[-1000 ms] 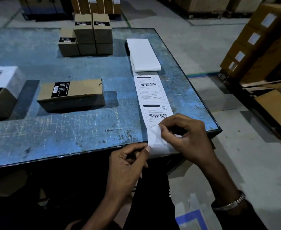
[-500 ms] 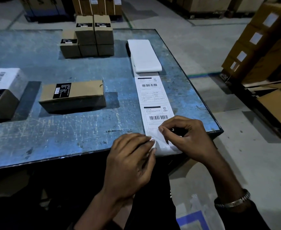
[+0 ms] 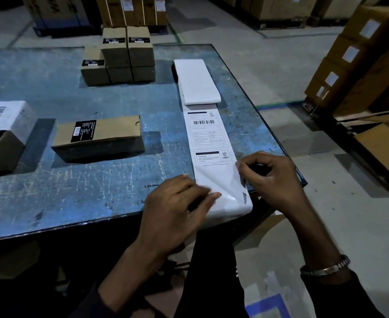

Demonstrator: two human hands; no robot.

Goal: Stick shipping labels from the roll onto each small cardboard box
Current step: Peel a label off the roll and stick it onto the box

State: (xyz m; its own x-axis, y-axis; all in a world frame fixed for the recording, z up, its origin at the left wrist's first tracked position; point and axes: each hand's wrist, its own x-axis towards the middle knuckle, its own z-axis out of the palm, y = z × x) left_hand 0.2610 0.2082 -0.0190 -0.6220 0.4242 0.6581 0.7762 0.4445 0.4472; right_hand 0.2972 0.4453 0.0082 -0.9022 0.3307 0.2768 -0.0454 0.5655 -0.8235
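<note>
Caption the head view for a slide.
Right hand peels a white printed shipping label off its strip while left hand presses the backing down.

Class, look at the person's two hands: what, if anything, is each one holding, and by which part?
The right hand pinches the peeled label by its lifted edge. The left hand presses flat on the backing strip near the table edge, gripping nothing.

Bench (image 3: 51, 191): blue top, scratched and worn. Lying on it: a label strip (image 3: 208, 138) running from a folded white stack (image 3: 197, 81) to the near edge; one flat cardboard box (image 3: 98, 136) (black label uppermost); stacked small boxes (image 3: 120, 56) at the rear; a white-labelled box (image 3: 0, 131) at left.
</note>
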